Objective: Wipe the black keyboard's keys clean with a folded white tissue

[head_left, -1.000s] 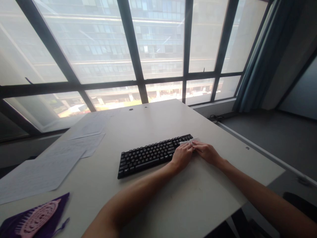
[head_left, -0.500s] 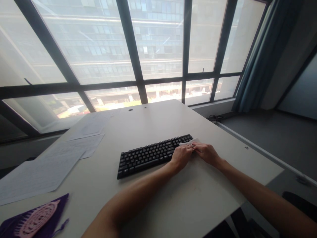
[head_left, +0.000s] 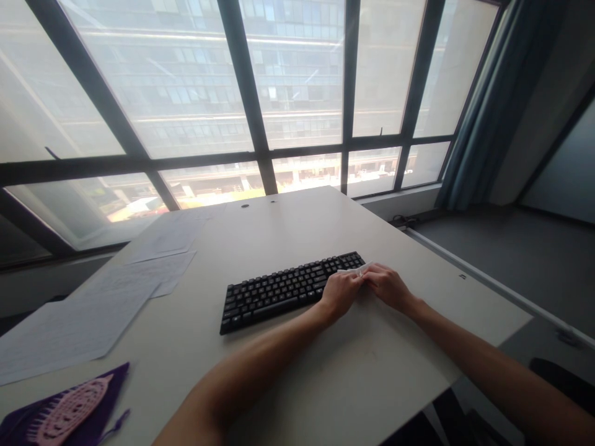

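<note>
A black keyboard (head_left: 279, 291) lies at a slant on the white table. At its right end, my left hand (head_left: 341, 291) and my right hand (head_left: 387, 285) meet with their fingertips almost touching. Both are closed on a thin white tissue (head_left: 356, 271), of which a narrow strip shows above the fingers. My left hand covers the lower right keys. Just off the keyboard's right corner sits my right hand. The fingertips are partly hidden, and I cannot tell whether the tissue touches the keys.
Several printed paper sheets (head_left: 83, 322) spread along the left side of the table (head_left: 288, 229). A pink carved comb (head_left: 74, 409) rests on a purple drawstring pouch (head_left: 118, 378) at the lower left. Large windows (head_left: 297, 74) stand behind the table, with a blue curtain (head_left: 488, 105) at right.
The tissue shows less between my hands; its raised right part has folded down or been drawn in. My right hand has shifted slightly. The keyboard stays in place.
</note>
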The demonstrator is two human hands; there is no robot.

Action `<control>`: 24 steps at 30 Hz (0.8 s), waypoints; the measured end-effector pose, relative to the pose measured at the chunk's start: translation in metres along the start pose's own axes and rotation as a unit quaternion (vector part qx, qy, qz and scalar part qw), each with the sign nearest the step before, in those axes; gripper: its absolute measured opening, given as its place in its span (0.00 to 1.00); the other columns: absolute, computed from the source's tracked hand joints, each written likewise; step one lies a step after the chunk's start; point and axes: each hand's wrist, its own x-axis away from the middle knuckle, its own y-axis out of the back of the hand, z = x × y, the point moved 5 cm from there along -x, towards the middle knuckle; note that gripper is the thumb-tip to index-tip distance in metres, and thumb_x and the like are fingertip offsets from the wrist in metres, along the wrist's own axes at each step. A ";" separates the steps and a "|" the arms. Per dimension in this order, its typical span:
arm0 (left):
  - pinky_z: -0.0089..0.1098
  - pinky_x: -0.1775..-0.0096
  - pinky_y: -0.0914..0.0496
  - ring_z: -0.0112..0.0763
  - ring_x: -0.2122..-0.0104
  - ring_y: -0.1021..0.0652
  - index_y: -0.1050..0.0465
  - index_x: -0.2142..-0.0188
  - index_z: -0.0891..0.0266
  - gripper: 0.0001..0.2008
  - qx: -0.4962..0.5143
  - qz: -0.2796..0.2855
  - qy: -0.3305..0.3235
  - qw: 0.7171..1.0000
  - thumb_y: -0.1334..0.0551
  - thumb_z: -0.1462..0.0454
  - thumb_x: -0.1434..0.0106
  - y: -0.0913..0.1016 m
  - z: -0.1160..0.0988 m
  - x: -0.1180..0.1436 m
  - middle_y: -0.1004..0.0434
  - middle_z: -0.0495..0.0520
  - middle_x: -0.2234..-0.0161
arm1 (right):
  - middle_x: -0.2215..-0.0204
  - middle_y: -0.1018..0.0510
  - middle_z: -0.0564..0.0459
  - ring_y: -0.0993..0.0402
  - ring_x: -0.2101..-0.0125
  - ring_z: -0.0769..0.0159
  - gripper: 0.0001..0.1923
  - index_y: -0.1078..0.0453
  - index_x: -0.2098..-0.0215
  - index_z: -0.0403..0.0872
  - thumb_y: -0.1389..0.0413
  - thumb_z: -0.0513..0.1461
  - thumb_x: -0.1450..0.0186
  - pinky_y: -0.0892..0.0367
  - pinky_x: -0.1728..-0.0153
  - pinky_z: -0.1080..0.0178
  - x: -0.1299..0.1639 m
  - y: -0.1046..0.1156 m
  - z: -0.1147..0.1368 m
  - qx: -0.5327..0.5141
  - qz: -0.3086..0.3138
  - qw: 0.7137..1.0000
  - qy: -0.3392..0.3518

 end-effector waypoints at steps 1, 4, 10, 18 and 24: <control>0.35 0.58 0.25 0.38 0.61 0.18 0.21 0.55 0.58 0.11 -0.001 -0.003 -0.001 1.000 0.43 0.65 0.27 0.000 0.000 0.000 0.17 0.54 0.61 | 0.63 0.18 0.50 0.25 0.59 0.58 0.11 0.22 0.64 0.50 0.47 0.35 0.29 0.29 0.56 0.59 0.000 0.000 0.000 0.003 0.000 1.000 -0.001; 0.35 0.59 0.25 0.38 0.62 0.18 0.21 0.54 0.57 0.11 -0.005 -0.011 -0.001 1.000 0.43 0.64 0.27 -0.001 0.000 0.000 0.17 0.53 0.62 | 0.65 0.20 0.49 0.26 0.60 0.58 0.12 0.23 0.66 0.50 0.47 0.36 0.29 0.30 0.58 0.59 0.000 -0.001 0.000 0.014 0.003 1.000 -0.002; 0.34 0.59 0.25 0.38 0.62 0.18 0.21 0.53 0.58 0.10 -0.003 -0.012 0.002 1.000 0.42 0.65 0.28 -0.001 0.001 0.001 0.17 0.54 0.63 | 0.67 0.21 0.49 0.28 0.62 0.59 0.11 0.24 0.67 0.49 0.47 0.34 0.29 0.32 0.59 0.60 0.000 -0.001 0.000 0.026 0.010 1.000 0.001; 0.35 0.57 0.25 0.37 0.61 0.18 0.22 0.54 0.58 0.08 0.001 -0.013 0.006 1.000 0.40 0.66 0.29 -0.002 0.001 0.001 0.17 0.53 0.61 | 0.67 0.24 0.50 0.29 0.62 0.60 0.09 0.26 0.68 0.48 0.45 0.31 0.32 0.33 0.62 0.62 0.000 -0.003 -0.001 0.030 0.003 1.000 -0.003; 0.36 0.50 0.25 0.37 0.55 0.19 0.22 0.54 0.59 0.08 0.026 -0.040 -0.011 0.999 0.39 0.66 0.29 -0.004 0.004 0.003 0.17 0.54 0.56 | 0.63 0.21 0.49 0.28 0.60 0.59 0.09 0.24 0.62 0.48 0.45 0.32 0.32 0.33 0.56 0.59 0.000 0.001 0.002 0.020 -0.017 1.000 0.011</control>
